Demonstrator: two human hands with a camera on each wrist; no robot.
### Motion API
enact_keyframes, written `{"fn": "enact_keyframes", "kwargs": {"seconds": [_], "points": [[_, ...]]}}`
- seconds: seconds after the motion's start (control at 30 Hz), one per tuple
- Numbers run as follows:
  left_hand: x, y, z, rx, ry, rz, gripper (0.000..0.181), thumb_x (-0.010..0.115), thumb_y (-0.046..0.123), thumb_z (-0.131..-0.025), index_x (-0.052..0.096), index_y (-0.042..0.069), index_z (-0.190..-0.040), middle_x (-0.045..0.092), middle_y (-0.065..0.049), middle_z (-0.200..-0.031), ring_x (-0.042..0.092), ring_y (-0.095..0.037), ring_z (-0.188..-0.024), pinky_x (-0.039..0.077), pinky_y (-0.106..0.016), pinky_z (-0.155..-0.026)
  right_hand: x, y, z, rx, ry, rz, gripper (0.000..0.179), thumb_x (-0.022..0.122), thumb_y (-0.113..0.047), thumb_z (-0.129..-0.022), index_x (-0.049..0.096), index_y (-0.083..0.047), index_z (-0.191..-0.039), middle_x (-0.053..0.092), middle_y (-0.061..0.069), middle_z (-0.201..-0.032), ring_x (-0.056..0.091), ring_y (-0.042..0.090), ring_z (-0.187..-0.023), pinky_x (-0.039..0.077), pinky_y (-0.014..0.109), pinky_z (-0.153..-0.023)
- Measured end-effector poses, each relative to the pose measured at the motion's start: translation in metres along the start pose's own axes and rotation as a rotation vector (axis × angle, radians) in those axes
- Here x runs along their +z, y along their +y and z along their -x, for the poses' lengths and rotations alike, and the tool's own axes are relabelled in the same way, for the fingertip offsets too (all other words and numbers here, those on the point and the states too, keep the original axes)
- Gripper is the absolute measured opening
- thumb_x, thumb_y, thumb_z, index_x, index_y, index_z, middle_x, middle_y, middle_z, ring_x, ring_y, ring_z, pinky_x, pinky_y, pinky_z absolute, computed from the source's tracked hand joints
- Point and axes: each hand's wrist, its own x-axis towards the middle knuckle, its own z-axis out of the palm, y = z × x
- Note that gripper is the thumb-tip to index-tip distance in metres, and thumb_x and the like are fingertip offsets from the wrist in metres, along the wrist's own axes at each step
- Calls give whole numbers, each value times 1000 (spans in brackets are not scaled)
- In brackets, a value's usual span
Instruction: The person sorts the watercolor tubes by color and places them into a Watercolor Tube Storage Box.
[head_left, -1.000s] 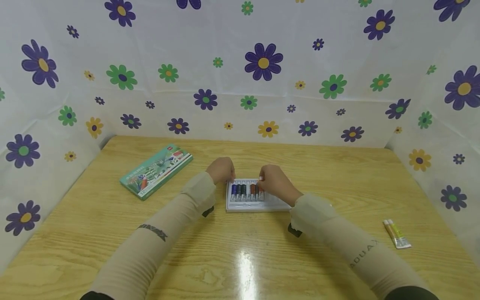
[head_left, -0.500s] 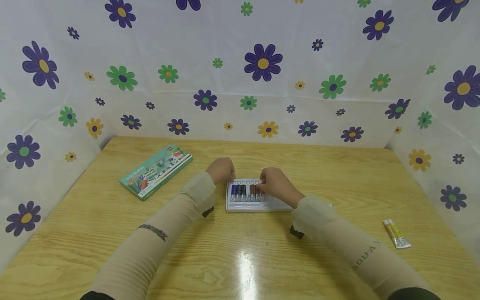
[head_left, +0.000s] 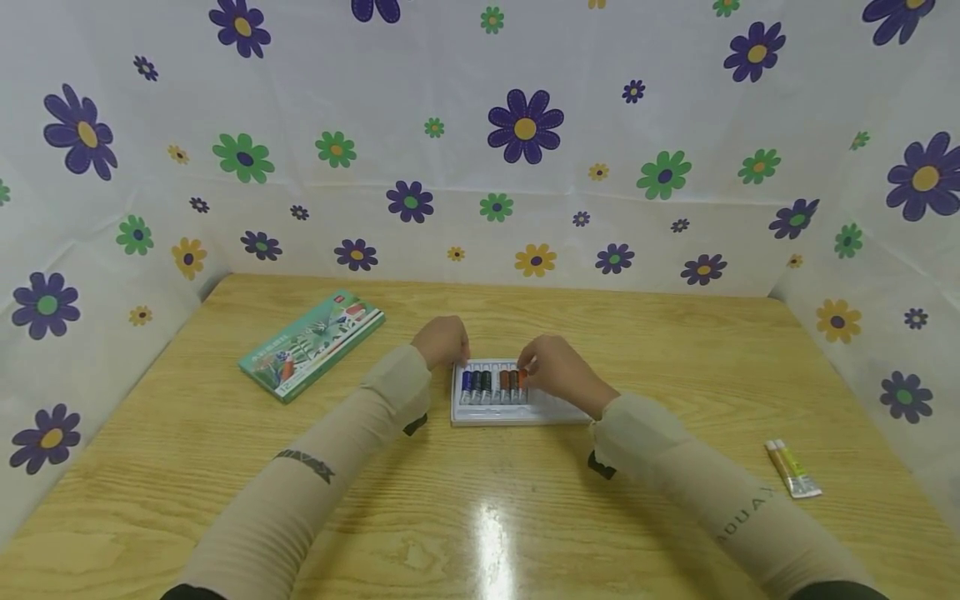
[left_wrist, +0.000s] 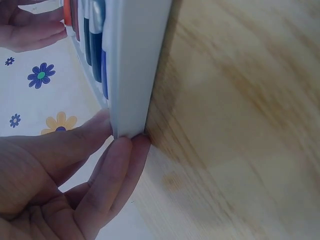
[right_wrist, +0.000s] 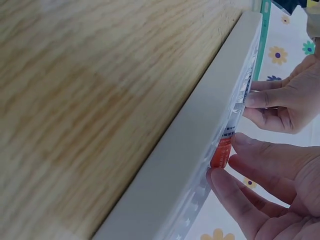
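Our left hand (head_left: pixel 442 340) grips the white tray's (head_left: pixel 517 422) far left corner while our right hand (head_left: pixel 561 367), the nearer one, pinches the far end of the orange tube (right_wrist: pixel 222 151), which lies in the tray, lengthwise toward us.

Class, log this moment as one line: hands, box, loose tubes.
left hand: pinches white tray at far-left corner; right hand: touches orange tube in tray; green box: on table, far left; loose tubes: table, right

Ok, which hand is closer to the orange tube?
Your right hand: its fingertips are at the orange tube. Your left hand is farther off, past the other tubes, holding the far left corner of the tray.
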Motion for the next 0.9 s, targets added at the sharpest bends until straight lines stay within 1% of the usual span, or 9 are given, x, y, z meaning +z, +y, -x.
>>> {"fn": "enact_keyframes", "kwargs": {"seconds": [0.17,0.43,0.63,0.77,0.87,0.9], "points": [[0,1,0,-3,-6,1,5,71,5,-81,73,2,-78,73,-9,-83,50,-8,-57,42,-18,-57,1,-3,-1,-3,-5,65,13,73,-7,-78,73,-3,-91,71,12,-99,65,22,-87,54,32,-76],[0,0,-1,9,-4,-10,4,70,5,-81,73,2,-79,72,-9,-81,50,-8,-57,43,-19,-58,-2,-8,-1,-50,-35,179,9,73,-8,-79,74,-3,-86,72,10,-90,65,17,-77,53,28,-70],[1,0,-2,3,-9,-5,5,70,5,-81,73,2,-81,72,-9,-83,50,-9,-59,43,-19,-58,-3,-9,-1,-114,-34,243,5,74,-7,-78,75,-3,-79,73,9,-81,62,13,-66,53,26,-65],[0,1,-2,-4,-10,-6,5,69,5,-82,74,3,-82,73,-9,-84,51,-10,-61,44,-19,-59,-2,-11,-3,-134,-38,302,4,73,-6,-78,75,-2,-79,73,9,-81,59,11,-66,52,27,-66],[0,1,-1,-9,-12,-1,5,69,5,-82,74,3,-82,73,-9,-84,51,-9,-61,45,-20,-59,-1,-11,-4,-144,-46,334,4,72,-4,-79,75,-2,-80,73,10,-84,57,10,-67,51,26,-65],[0,1,-1,-10,-13,4,5,69,5,-82,74,2,-82,73,-9,-84,51,-9,-60,45,-20,-59,-1,-11,-5,-146,-51,335,3,72,-3,-79,75,-2,-80,73,10,-83,55,10,-65,49,25,-63]]}}
